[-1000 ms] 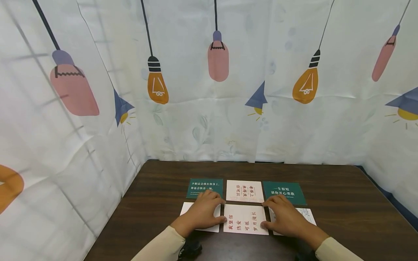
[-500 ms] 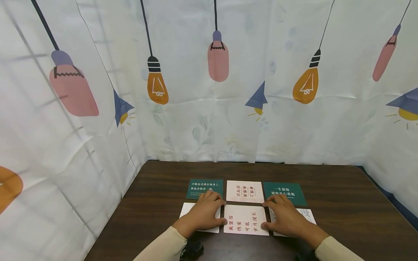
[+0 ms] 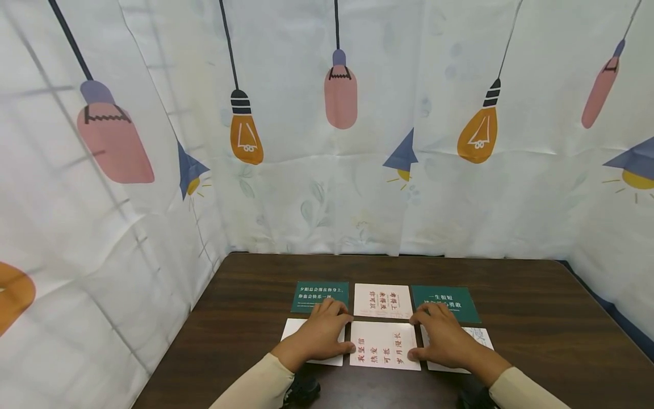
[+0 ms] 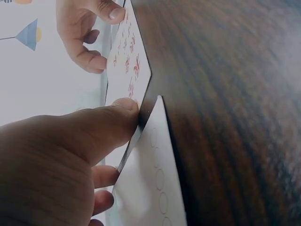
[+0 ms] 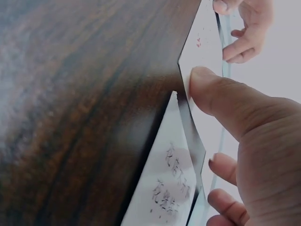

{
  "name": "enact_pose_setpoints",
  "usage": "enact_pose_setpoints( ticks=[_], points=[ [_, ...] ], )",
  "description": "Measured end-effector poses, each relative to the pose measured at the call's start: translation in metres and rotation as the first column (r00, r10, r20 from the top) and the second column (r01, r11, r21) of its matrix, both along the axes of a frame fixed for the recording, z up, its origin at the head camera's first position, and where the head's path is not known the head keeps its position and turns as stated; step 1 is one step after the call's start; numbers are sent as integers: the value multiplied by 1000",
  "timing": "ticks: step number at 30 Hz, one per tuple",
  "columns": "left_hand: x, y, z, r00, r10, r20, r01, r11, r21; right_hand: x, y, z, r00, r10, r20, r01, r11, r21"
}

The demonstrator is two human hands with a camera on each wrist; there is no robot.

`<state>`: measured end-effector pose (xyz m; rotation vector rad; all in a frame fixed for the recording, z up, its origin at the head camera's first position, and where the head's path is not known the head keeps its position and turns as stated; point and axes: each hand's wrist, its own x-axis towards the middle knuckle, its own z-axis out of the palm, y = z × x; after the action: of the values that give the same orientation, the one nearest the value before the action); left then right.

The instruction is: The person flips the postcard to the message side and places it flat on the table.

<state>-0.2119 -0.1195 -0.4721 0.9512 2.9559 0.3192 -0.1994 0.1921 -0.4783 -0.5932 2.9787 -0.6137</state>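
Head view, and the front red-lettered card lies flat on the surface, hands apart: left hand at its left edge, right hand at its right, relaxed fingers touching rather than gripping. Left wrist: the left thumb meets that card's edge, a ring-printed white card just left of it, so gentle contact seems best. Right wrist: the right thumb touches the opposite edge, inked card right of it; equal pressure should prevent skewing.
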Motion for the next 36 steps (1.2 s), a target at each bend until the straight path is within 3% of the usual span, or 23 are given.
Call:
enact_pose_setpoints(
  ticks=[6,14,19,27,31,36],
  points=[
    [-1,1,-1,1000,18,5,-18,999,51,1,0,-3,1000,-16,-21,15,999,-30],
    [0,2,-3,998,21,-52,-15,993,114,4,-2,-4,998,-33,-55,28,997,-76],
    [2,2,-1,998,27,-58,-17,985,174,6,-2,-4,998,-58,-37,53,992,-115],
    [4,1,-1,994,78,74,-96,955,280,9,-1,-3,996,-40,76,56,974,-218],
    [4,0,-2,994,44,105,-75,944,321,10,2,-2,991,-7,133,44,959,-278],
    [4,0,-2,983,-7,184,-66,920,387,13,6,-1,991,11,130,30,951,-309]
  ],
)
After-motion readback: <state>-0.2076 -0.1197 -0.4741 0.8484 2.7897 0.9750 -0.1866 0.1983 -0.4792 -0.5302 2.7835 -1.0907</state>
